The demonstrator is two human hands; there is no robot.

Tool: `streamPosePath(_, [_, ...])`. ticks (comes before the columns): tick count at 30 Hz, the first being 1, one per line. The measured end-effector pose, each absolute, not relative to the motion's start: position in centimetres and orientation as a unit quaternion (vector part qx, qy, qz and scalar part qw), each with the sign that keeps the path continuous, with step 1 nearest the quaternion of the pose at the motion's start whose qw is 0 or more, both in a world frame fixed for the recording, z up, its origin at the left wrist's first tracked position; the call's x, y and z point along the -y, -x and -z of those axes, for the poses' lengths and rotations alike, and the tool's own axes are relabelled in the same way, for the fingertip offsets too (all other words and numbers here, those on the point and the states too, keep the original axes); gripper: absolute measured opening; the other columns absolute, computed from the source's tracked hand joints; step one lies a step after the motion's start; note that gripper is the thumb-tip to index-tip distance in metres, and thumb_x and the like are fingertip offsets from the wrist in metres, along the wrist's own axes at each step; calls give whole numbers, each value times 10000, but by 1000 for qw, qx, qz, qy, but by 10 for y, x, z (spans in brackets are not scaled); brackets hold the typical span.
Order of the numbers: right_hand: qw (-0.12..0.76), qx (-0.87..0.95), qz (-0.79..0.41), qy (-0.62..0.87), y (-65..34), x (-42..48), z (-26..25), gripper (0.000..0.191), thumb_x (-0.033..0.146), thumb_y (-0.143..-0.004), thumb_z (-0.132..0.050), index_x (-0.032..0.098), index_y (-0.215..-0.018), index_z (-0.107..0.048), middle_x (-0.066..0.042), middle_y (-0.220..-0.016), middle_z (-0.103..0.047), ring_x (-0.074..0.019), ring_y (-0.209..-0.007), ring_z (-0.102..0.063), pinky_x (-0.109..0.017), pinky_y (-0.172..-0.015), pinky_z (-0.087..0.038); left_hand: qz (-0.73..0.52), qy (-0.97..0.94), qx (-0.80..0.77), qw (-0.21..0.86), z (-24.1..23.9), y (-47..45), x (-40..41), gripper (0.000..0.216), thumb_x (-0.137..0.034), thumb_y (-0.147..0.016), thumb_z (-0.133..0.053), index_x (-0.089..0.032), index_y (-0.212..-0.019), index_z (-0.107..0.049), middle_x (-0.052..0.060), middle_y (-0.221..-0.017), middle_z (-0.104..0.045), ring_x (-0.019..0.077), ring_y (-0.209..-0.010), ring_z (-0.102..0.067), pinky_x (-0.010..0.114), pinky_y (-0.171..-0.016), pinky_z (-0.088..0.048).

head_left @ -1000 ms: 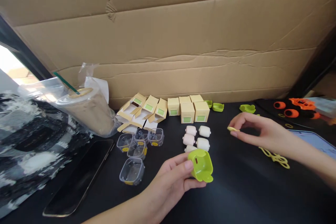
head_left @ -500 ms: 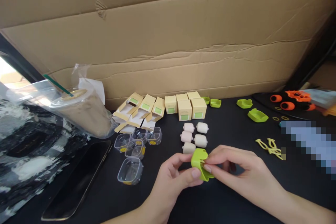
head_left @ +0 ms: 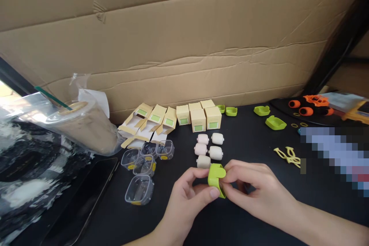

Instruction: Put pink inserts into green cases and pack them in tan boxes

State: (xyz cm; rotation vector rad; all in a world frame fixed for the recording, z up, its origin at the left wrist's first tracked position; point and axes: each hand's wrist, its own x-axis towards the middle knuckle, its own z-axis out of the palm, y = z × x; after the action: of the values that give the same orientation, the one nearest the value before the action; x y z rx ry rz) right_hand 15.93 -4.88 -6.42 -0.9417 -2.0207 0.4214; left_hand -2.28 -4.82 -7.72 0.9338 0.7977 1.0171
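My left hand (head_left: 191, 196) pinches a small lime-green plastic shell (head_left: 215, 177) between thumb and fingers. The shell is tilted, with its open side facing right and a rounded tab at its upper edge. At that open side is my right hand (head_left: 250, 184), its fingers closed together and the tips reaching into the shell. Whatever these fingertips hold is hidden. Just beyond the hands stand pink, white and grey-beige barrel-shaped pieces (head_left: 215, 153) in two columns. Pale yellow looped plastic parts (head_left: 288, 156) lie to the right of my right hand.
Clear plastic cups (head_left: 140, 189) and a phone (head_left: 83, 200) lie left. Small cartons (head_left: 198, 120), some opened flat, line the cardboard wall (head_left: 184, 46). More green shells (head_left: 276, 122), orange wheeled parts (head_left: 306, 111) and yellow rings stand right. A bagged drink cup (head_left: 86, 127) leans at left.
The right fingertips have gone deeper into the green shell, and the pale yellow bit seen at them before is hidden now. The shell has turned slightly. The camera view has shifted a little.
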Motion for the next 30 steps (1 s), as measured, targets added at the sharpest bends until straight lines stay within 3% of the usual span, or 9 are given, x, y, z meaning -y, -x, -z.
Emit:
streamPosePath(10, [399, 825, -138, 377, -158, 48, 64, 166, 148, -888, -538, 214, -812, -670, -3, -709, -680, -103, -552, -607, -200, -522, -449, -434, -400, -408, 696, 70, 25, 49, 322, -329, -617, -846, -178, -875, -727, 45, -945, -726, 180, -860, -666, 312, -830, -543])
streamPosePath(21, [317, 851, -119, 401, -159, 45, 74, 237, 135, -879, -503, 213, -691, -625, 24, -634, -594, -98, -508, -561, -195, -483, -379, -410, -457, -398, 682, 83, 23, 49, 306, -332, -723, -772, -183, -986, -725, 74, -1023, -729, 238, -989, -656, 368, -940, -491])
streamPosePath(26, [329, 851, -103, 396, -159, 46, 76, 240, 149, -915, -470, 204, -768, -651, 1, -676, -603, -110, -540, -557, -212, -504, -383, -413, -459, -396, 679, 86, 26, 49, 319, -345, -712, -780, -194, -990, -739, 71, -1036, -732, 239, -989, -663, 322, -868, -532])
streamPosePath(30, [378, 836, -117, 380, -162, 48, 71, 189, 159, -926, -491, 190, -804, -632, -6, -688, -600, -108, -551, -559, -210, -521, -411, -397, -438, -387, 708, 76, 28, 52, 345, -389, -728, -761, -172, -994, -734, 85, -981, -747, 225, -871, -707, 314, -766, -569])
